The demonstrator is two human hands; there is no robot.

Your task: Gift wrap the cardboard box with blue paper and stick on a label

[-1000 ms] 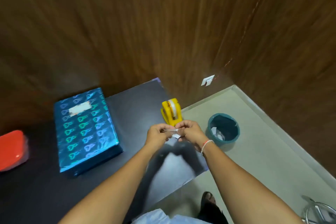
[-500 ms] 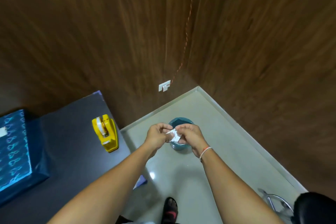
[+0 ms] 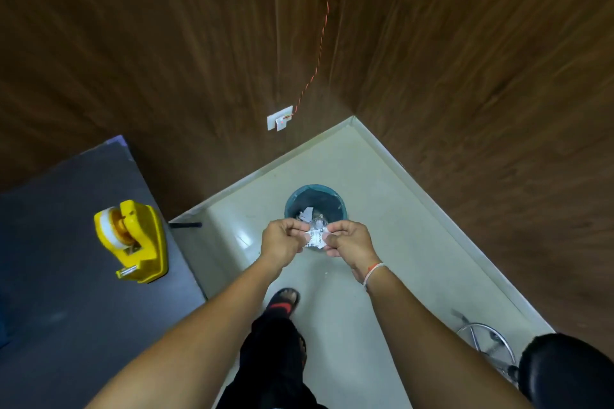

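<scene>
1. Cardboard box: not in view in the current head view. Only a sliver of blue shows at the far-left edge of the dark table (image 3: 66,325), and it cannot be identified.
2. Left hand (image 3: 282,241): fingers curled, pinching the left edge of a small white paper scrap (image 3: 315,237).
3. Right hand (image 3: 349,241): fingers curled, pinching the right edge of the same scrap. The hands sit near each other, directly above the waste bin (image 3: 315,209) on the floor.
4. Step in hand, as judged: disposal of waste paper, probably label backing.
5. Procedure: keep the scrap centred over the bin opening; crumple or tear it small; release with both hands low, so it drops inside the rim.
6. Yellow tape dispenser (image 3: 133,242): stands at the right edge of the table, left of the hands, well apart.
7. Limits of view: printing on the scrap is illegible; whether it is torn or merely creased cannot be told. Bin contents show only as white fragments. A stool (image 3: 564,372) is cut off at the near right.
</scene>
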